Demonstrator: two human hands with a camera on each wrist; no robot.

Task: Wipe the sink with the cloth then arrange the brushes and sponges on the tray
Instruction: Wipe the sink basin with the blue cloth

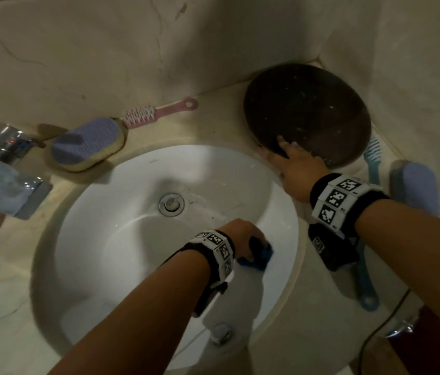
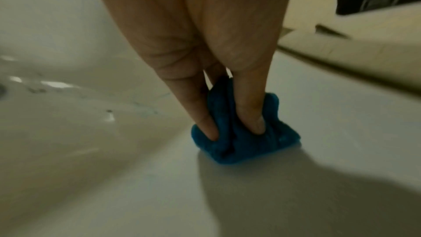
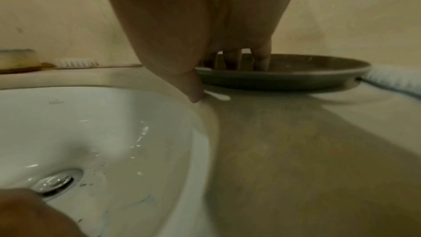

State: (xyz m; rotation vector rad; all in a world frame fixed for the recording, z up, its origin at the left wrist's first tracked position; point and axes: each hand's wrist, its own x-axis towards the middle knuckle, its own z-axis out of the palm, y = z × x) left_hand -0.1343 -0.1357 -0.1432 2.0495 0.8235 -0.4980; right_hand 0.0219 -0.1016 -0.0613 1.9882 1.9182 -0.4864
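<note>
Two grips at work. My left hand (image 1: 240,235) pinches a bunched blue cloth (image 2: 246,136), pressed on the white ceramic sink (image 1: 121,234) wall below it. My right hand (image 1: 298,173) lies flat and relaxed, fingers (image 3: 262,59) inside the dark round tray (image 1: 308,109), thumb on the beige stone bench (image 3: 296,150). Purple-topped sponge (image 1: 89,143) and pink brush (image 1: 156,112) sit well left of that hand.

Head camera looks steeply down over the sink (image 1: 137,239); both wrist views sit low and close, sharing its basin.
</note>
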